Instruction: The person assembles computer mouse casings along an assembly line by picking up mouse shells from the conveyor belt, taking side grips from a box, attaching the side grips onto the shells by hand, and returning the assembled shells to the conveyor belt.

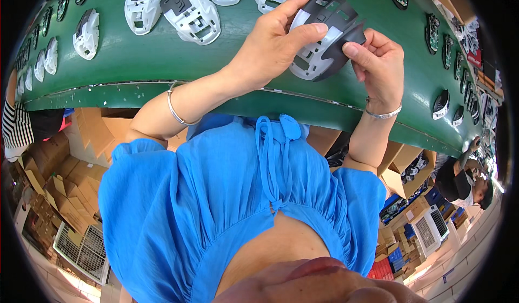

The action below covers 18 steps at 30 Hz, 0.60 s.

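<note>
Between my two hands, above the near edge of a green work table, I hold a computer mouse shell made of black and white plastic with cut-out openings. My left hand grips its left side, the thumb lying across the white part. Thumb and fingers of my right hand pinch its black right edge. To the left on the table lie similar white and black shells, the nearest being a white shell with a dark top. My palms and several fingertips are hidden behind the shell.
More white shells lie at the left. Dark pieces with green circuit boards line the right side. Cardboard boxes and a white grille stand below left. A person in dark clothing works at far right; a striped sleeve shows at left.
</note>
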Each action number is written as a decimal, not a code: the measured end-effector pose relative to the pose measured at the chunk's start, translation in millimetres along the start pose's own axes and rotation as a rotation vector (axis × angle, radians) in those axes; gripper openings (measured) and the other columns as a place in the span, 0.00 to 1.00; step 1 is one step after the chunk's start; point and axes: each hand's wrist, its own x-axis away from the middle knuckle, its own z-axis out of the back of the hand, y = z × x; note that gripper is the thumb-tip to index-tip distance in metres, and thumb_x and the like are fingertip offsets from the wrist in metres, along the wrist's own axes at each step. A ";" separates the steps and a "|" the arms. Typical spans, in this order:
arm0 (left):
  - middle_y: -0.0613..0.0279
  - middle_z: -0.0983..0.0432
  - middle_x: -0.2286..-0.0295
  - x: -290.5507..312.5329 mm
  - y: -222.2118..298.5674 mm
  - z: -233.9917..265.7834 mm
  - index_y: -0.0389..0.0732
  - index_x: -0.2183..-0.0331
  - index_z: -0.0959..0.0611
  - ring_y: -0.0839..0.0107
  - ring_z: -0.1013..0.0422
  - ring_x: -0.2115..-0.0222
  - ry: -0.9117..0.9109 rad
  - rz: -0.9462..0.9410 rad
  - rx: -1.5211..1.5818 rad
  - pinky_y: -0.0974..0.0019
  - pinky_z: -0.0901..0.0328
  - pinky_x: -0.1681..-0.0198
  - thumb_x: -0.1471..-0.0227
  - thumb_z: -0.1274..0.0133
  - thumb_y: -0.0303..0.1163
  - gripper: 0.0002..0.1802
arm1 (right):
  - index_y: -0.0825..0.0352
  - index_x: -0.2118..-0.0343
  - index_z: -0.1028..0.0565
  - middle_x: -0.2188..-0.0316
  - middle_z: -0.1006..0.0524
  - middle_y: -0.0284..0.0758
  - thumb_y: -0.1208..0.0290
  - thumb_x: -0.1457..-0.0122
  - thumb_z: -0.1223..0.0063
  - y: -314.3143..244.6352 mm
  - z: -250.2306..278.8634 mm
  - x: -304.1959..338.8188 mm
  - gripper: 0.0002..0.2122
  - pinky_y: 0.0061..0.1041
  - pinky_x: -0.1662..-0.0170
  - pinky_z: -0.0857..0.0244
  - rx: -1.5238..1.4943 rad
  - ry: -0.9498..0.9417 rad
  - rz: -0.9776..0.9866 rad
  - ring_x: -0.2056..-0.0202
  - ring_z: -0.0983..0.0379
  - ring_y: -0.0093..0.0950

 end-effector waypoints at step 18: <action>0.44 0.51 0.46 5.6 19.1 5.2 0.30 0.43 0.58 0.58 0.50 0.44 -0.236 -0.218 -0.608 0.61 0.52 0.41 0.72 0.29 0.36 0.65 | 0.75 0.53 0.35 0.62 0.25 0.41 0.78 0.51 0.45 32.4 1.8 -3.7 0.21 0.30 0.58 0.29 -0.449 0.001 0.224 0.62 0.25 0.29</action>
